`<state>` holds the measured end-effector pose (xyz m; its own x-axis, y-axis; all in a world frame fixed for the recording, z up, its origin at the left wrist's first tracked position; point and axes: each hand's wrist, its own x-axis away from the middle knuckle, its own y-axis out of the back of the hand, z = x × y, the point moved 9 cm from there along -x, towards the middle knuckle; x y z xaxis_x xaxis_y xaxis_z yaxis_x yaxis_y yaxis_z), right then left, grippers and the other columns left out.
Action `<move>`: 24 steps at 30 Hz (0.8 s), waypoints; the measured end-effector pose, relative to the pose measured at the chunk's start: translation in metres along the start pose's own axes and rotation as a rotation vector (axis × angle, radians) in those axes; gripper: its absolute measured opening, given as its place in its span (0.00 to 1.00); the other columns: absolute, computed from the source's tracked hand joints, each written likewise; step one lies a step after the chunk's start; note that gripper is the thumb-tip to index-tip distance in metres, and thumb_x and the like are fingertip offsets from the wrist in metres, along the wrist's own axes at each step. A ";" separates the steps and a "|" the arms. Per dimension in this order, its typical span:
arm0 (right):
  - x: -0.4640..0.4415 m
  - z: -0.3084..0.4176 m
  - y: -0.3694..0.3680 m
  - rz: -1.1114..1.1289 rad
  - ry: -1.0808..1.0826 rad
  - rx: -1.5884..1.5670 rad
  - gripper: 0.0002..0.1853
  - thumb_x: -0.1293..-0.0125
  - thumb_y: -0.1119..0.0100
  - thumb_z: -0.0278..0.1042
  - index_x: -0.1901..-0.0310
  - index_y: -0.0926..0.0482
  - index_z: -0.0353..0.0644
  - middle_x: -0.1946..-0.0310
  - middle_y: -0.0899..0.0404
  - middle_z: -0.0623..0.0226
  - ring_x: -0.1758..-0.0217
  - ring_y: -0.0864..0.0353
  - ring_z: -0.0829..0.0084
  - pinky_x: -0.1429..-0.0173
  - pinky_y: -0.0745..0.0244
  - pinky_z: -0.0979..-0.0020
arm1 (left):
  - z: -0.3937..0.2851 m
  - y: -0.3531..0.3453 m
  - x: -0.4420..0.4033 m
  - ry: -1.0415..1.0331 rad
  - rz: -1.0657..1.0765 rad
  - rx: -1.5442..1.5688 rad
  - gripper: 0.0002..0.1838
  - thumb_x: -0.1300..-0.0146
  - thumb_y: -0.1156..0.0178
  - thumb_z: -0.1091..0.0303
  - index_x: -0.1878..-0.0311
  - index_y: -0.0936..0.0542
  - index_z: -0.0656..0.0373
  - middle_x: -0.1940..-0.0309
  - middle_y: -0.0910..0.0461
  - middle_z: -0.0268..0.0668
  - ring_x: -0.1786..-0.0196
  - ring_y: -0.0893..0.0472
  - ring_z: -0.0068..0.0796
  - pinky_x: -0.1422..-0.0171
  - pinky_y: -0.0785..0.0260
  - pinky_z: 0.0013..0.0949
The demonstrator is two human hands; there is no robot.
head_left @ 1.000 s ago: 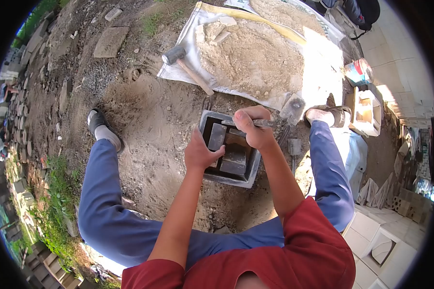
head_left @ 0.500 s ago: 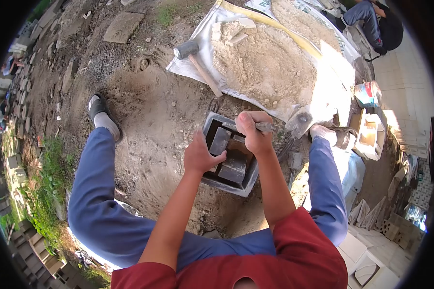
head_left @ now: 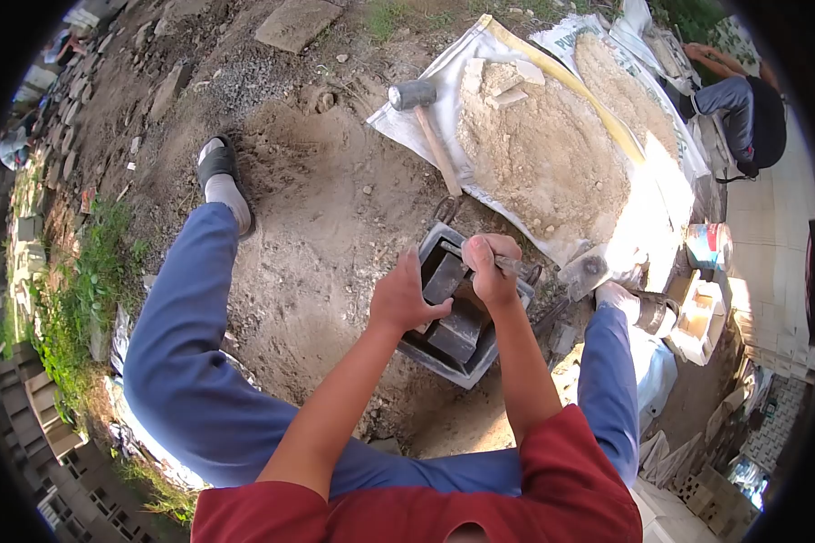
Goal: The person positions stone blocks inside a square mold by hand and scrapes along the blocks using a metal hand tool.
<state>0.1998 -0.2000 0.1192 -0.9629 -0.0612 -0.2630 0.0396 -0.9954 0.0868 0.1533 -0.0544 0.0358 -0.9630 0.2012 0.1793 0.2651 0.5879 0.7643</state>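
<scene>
Between my legs on the dirt stands a grey rectangular box mould (head_left: pixel 466 376) with block-shaped inner parts (head_left: pixel 445 278). My left hand (head_left: pixel 400 297) is at its left side, thumb stretched apart from the fingers over the opening. I cannot tell whether it presses on the rim. My right hand (head_left: pixel 493 267) is closed around a short grey bar-like tool (head_left: pixel 516 266) above the mould's far right part. The tool's exact kind is not clear. A mallet (head_left: pixel 414 95) with a wooden handle lies beyond the mould, partly on a white sheet (head_left: pixel 394 118).
Heaped sandy powder (head_left: pixel 543 154) covers the sheet, with pale broken pieces (head_left: pixel 507 86) on it. A dusty trowel-like blade (head_left: pixel 584 271) lies near my right foot. Farther right are a bucket (head_left: pixel 708 246) and a pale box (head_left: pixel 697 317). Another person (head_left: pixel 752 118) sits at the upper right.
The view has shifted, so the mould, mallet and sheet appear farther right and lower. Both hands stay at the mould, and the right one keeps its hold on the tool.
</scene>
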 end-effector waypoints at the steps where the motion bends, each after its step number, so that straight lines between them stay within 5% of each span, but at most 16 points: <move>1: 0.000 0.010 -0.001 -0.005 -0.004 0.000 0.25 0.25 0.49 0.33 0.83 0.39 0.37 0.87 0.39 0.71 0.84 0.44 0.80 0.77 0.50 0.71 | -0.001 -0.001 0.003 -0.007 0.007 0.011 0.61 0.58 0.25 0.39 0.28 0.41 0.69 0.36 0.29 0.56 0.46 0.18 0.52 0.46 0.22 0.45; 7: -0.002 0.013 -0.001 -0.028 -0.059 0.101 0.23 0.28 0.46 0.36 0.81 0.33 0.35 0.87 0.39 0.68 0.83 0.42 0.73 0.76 0.47 0.65 | 0.000 -0.006 0.002 -0.010 0.037 0.031 0.61 0.58 0.25 0.39 0.28 0.42 0.70 0.35 0.30 0.57 0.45 0.18 0.54 0.45 0.22 0.46; 9: -0.003 0.011 0.002 -0.046 0.050 0.093 0.23 0.28 0.46 0.36 0.81 0.34 0.36 0.87 0.40 0.69 0.82 0.43 0.74 0.75 0.48 0.66 | -0.002 -0.009 0.000 -0.045 0.031 0.001 0.61 0.57 0.25 0.39 0.28 0.42 0.69 0.35 0.30 0.58 0.45 0.19 0.55 0.45 0.22 0.47; 11: -0.003 -0.003 0.012 -0.067 -0.193 -0.048 0.25 0.25 0.51 0.33 0.83 0.39 0.38 0.86 0.42 0.75 0.82 0.45 0.80 0.76 0.53 0.71 | 0.000 -0.011 0.001 -0.007 0.044 -0.037 0.61 0.57 0.25 0.39 0.27 0.42 0.69 0.35 0.30 0.58 0.45 0.19 0.55 0.45 0.22 0.48; 15: 0.006 0.045 0.036 -0.055 -0.090 -0.060 0.26 0.25 0.47 0.35 0.83 0.40 0.39 0.86 0.42 0.75 0.81 0.45 0.82 0.75 0.52 0.71 | -0.007 -0.010 0.001 -0.013 0.086 -0.011 0.61 0.56 0.25 0.39 0.28 0.42 0.69 0.36 0.29 0.58 0.46 0.18 0.55 0.45 0.22 0.48; 21: 0.024 0.008 0.051 -0.195 -0.159 0.055 0.24 0.26 0.45 0.38 0.81 0.34 0.35 0.86 0.43 0.69 0.80 0.48 0.75 0.74 0.48 0.66 | -0.011 -0.010 0.002 -0.053 -0.007 -0.065 0.61 0.57 0.25 0.40 0.29 0.42 0.71 0.41 0.26 0.57 0.48 0.18 0.55 0.47 0.23 0.48; 24: 0.011 0.035 0.044 -0.014 -0.188 0.007 0.22 0.27 0.41 0.36 0.79 0.29 0.34 0.85 0.34 0.66 0.78 0.37 0.78 0.71 0.39 0.69 | -0.013 -0.010 -0.002 -0.069 -0.023 -0.044 0.59 0.57 0.25 0.41 0.30 0.41 0.71 0.43 0.26 0.55 0.49 0.18 0.55 0.48 0.23 0.49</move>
<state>0.1814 -0.2421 0.1533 -0.9963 -0.0321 -0.0800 0.0247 -0.9955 0.0917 0.1519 -0.0710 0.0356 -0.9628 0.2422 0.1199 0.2394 0.5584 0.7943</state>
